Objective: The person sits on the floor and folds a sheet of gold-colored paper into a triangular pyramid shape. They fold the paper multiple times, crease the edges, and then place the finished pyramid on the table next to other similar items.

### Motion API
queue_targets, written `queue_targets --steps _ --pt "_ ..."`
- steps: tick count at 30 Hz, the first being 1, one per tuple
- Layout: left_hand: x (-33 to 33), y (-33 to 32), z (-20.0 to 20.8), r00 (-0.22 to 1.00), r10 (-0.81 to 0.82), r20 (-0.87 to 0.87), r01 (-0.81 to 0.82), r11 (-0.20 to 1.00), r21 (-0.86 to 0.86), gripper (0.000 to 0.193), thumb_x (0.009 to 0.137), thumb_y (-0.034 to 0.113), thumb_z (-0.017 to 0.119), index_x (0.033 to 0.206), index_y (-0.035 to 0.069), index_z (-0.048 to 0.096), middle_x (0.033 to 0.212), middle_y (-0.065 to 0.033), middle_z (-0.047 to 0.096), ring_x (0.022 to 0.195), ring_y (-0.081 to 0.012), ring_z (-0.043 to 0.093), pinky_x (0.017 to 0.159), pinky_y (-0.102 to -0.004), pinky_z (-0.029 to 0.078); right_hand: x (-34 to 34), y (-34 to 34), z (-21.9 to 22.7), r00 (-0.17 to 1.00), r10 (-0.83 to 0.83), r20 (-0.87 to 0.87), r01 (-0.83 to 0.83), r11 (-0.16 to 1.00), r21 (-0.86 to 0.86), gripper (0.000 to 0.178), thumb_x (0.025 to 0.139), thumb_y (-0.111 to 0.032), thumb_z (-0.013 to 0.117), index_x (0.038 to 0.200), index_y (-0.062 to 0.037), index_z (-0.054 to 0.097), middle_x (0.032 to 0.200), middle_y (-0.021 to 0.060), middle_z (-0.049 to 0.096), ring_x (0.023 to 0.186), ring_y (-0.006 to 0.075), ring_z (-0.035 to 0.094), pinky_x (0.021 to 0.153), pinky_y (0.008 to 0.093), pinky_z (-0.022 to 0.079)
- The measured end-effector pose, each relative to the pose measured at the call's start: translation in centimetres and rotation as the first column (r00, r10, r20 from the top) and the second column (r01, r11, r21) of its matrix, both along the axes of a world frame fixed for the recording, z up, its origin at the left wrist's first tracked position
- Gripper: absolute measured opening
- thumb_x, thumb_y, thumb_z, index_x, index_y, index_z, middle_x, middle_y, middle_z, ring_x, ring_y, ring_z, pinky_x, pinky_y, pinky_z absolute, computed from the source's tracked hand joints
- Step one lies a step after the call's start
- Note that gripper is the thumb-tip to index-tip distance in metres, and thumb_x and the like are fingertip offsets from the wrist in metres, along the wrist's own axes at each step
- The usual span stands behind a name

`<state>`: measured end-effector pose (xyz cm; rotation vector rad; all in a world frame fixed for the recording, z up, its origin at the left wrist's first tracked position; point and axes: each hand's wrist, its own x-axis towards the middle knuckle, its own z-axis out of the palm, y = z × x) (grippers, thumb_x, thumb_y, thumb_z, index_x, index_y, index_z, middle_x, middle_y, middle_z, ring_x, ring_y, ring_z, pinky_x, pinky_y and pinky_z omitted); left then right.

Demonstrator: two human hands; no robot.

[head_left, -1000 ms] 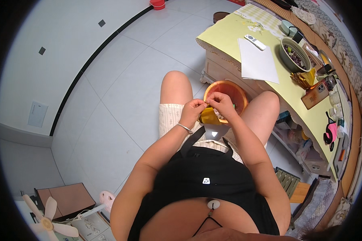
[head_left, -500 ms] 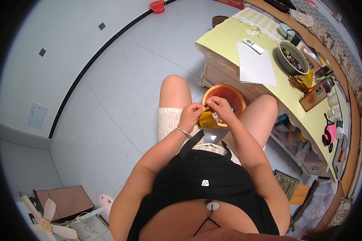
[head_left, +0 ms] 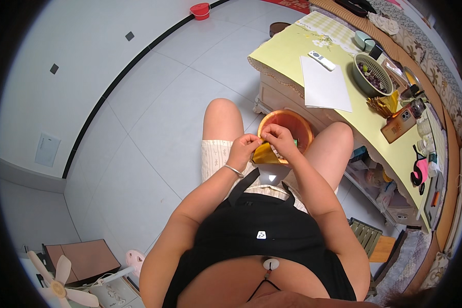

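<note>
In front of my lap, over the near rim of an orange-brown bin (head_left: pixel 307 123), both hands meet with the fingertips close together. A shiny golden-yellow sheet (head_left: pixel 265 155), perhaps foil paper, hangs just below them. My left hand (head_left: pixel 245 147), with a silver bangle on its wrist, pinches the upper edge of this sheet. Thumb and finger of my right hand (head_left: pixel 281 138) are closed on it beside the left fingertips. The exact grip is partly hidden by the fingers. Pale and green scraps show inside the bin, partly covered by my right hand.
To the right stands a table with a yellow-green cloth (head_left: pixel 282 54). It bears white paper (head_left: pixel 326 84), a remote (head_left: pixel 322 60), a basket of dark fruit (head_left: pixel 358 77), folded gold pieces (head_left: pixel 383 105) and a phone (head_left: pixel 399 126). My knees flank the bin.
My right fingertips have shifted slightly left toward the left ones, and the golden sheet has changed its angle a little. The whole view has tilted very slightly.
</note>
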<state>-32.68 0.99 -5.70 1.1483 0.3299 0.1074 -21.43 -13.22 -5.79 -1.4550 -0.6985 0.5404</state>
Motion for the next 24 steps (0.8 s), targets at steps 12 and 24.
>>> queue_targets --steps 12,24 --pt "0.0 0.6 -1.2 0.998 -0.025 0.058 0.033 0.989 -0.144 0.006 0.093 0.009 0.066 0.096 0.003 0.067 0.086 0.0001 0.065 0.076 -0.0070 0.057 0.071 -0.0216 0.047 0.4 -0.2 0.3 0.961 0.067 -0.268 -0.050 0.996 0.069 0.018 0.098 -0.017 0.062 0.104 -0.0029 0.072 0.079 -0.0038 0.062 0.064 0.0031 0.048 0.057 0.0196 0.037" --pt "-0.2 0.5 -0.5 0.997 -0.045 0.058 0.053 0.988 -0.146 0.005 0.092 0.009 0.068 0.094 0.004 0.067 0.084 -0.0002 0.065 0.074 -0.0071 0.056 0.069 -0.0210 0.046 0.6 -0.2 0.0 0.967 0.057 -0.249 -0.050 0.998 0.035 0.018 0.095 -0.019 0.067 0.098 -0.0026 0.072 0.077 -0.0046 0.062 0.064 0.0023 0.051 0.056 0.0191 0.039"
